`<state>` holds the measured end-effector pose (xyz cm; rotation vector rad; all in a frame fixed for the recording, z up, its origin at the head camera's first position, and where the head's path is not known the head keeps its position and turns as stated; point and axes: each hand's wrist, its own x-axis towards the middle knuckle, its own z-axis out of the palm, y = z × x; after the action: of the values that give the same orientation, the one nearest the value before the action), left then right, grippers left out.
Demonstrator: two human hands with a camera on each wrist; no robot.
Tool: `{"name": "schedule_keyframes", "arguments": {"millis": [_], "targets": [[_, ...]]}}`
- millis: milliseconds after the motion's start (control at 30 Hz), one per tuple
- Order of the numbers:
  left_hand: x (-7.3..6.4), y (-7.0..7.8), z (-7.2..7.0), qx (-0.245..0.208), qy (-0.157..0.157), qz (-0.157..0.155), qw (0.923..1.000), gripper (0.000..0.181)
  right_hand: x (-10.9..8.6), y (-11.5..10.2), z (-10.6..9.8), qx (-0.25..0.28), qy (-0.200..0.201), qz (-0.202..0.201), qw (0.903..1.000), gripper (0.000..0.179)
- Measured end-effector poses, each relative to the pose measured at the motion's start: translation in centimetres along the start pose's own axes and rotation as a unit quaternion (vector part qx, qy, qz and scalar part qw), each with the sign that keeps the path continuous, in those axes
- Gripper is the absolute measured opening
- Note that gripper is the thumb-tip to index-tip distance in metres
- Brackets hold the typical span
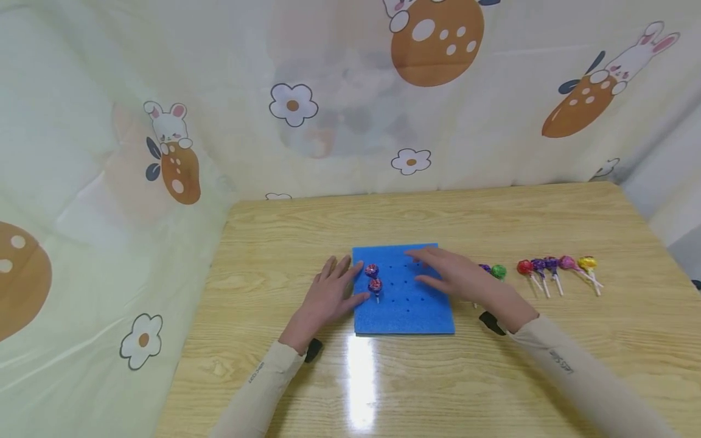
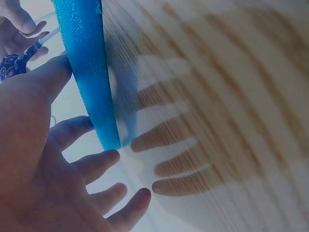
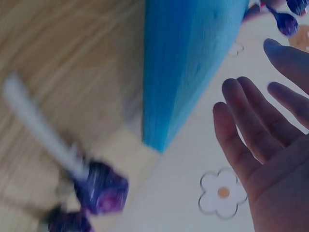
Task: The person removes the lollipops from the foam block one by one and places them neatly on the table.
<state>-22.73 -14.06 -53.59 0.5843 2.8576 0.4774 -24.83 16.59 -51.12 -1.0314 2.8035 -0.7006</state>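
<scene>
A blue foam board (image 1: 405, 319) with small holes lies on the wooden table. Near its left side two lollipops in dark red-and-purple wrappers stand: the upper lollipop (image 1: 372, 270) and the lower lollipop (image 1: 375, 285), whose white stick shows. My left hand (image 1: 323, 298) rests at the board's left edge, its fingers spread and touching the foam. Over the board's right part hovers my right hand (image 1: 451, 274), fingers extended and nothing held. In the right wrist view the right hand (image 3: 270, 140) is apart from the foam board (image 3: 178, 72).
To the right of the board lie loose lollipops: a green one (image 1: 498, 272), a red one (image 1: 524, 267), a pink one (image 1: 567, 262), a yellow one (image 1: 587, 263) and several purple ones. A patterned curtain (image 1: 339, 158) hangs along the table's back and left.
</scene>
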Motion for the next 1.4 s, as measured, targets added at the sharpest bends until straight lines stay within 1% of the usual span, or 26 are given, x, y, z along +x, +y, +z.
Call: {"name": "schedule_keyframes", "arguments": {"millis": [200,400,633,733,967,1200,1400], "targets": [[0.1,0.1,0.1,0.012,-0.001,-0.002,0.9999,0.075,1.2,-1.2,1.0,-0.026,0.014,-0.044,0.9986,0.055],[0.1,0.2,-0.1,0.012,-0.001,-0.004,0.9999,0.074,2.7,-2.4,1.2,-0.052,0.020,-0.064,0.9964,0.056],[0.0,0.3,-0.3,0.008,0.004,0.004,0.9999,0.073,4.4,-3.4,1.4,-0.076,0.032,-0.125,0.9888,0.056],[0.0,0.2,-0.3,0.012,0.006,0.006,0.9999,0.073,4.9,-3.6,1.6,-0.083,0.035,-0.141,0.9859,0.055],[0.1,0.1,-0.1,0.012,-0.003,0.001,0.9999,0.074,5.4,-3.7,2.3,-0.090,0.044,-0.167,0.9809,0.052],[0.0,0.2,-0.1,0.008,0.001,0.003,1.0000,0.072,5.6,-3.8,2.6,-0.088,0.036,-0.163,0.9820,0.049],[0.1,0.0,-0.1,0.006,0.001,0.000,1.0000,0.072,5.7,-3.9,2.7,-0.087,0.049,-0.168,0.9808,0.045]]}}
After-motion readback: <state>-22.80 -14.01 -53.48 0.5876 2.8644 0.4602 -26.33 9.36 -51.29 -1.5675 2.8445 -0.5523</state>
